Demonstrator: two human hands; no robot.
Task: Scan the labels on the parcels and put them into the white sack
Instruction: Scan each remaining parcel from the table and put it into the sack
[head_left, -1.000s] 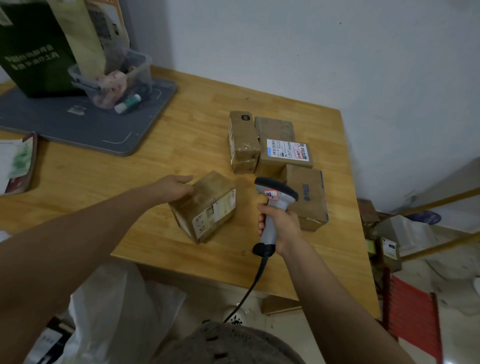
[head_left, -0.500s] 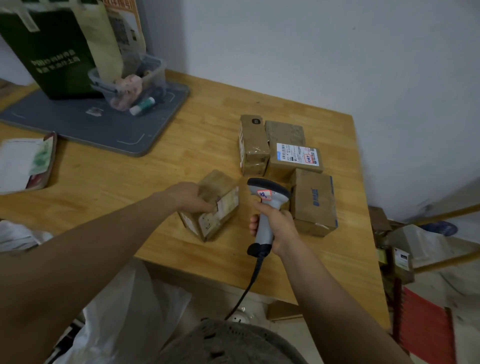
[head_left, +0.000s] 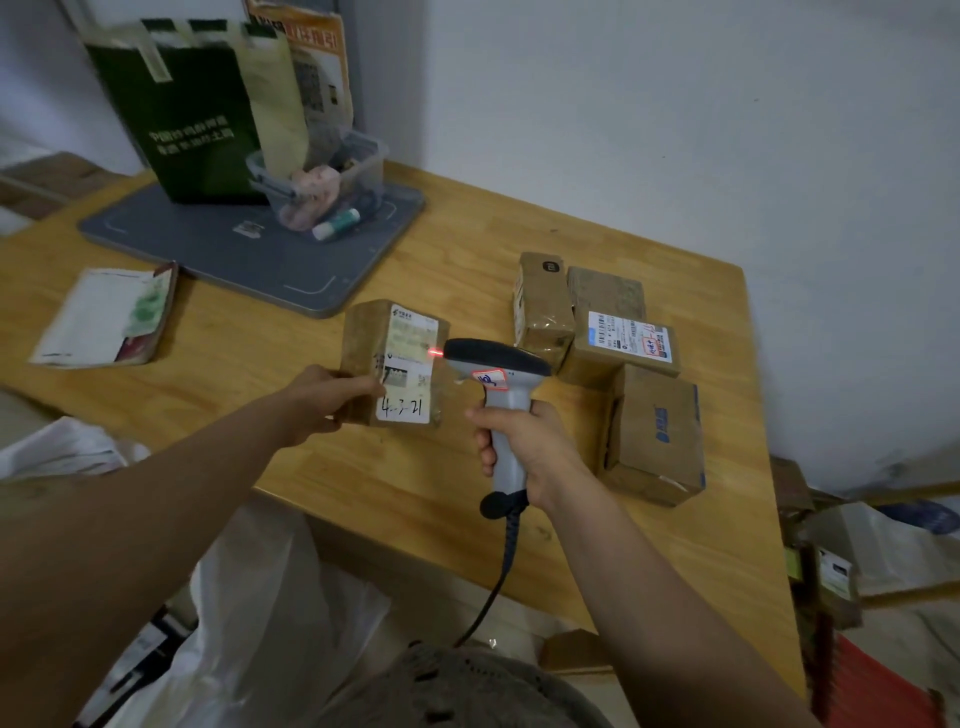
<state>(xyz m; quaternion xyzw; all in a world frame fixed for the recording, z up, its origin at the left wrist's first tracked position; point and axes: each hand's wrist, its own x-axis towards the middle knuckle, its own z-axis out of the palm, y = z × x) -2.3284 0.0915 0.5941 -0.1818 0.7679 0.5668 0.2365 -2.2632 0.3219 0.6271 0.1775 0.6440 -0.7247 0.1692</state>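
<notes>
Left hand (head_left: 319, 402) holds a taped parcel (head_left: 395, 361) upright above the table (head_left: 452, 249), label facing the barcode scanner (head_left: 496, 395) gripped in the right hand (head_left: 524, 449); white sack (head_left: 270, 613) waits below-left, nearer the left hand.

Brown parcel (head_left: 363, 343) upright, white label (head_left: 408, 364) (handwritten 4-3-21) lit red by the scanner (head_left: 496, 358); white sack (head_left: 270, 597) lower left.

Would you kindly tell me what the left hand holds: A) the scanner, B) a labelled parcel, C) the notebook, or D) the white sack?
B: the left hand grips the labelled parcel, its label facing the scanner in the right hand.
</notes>
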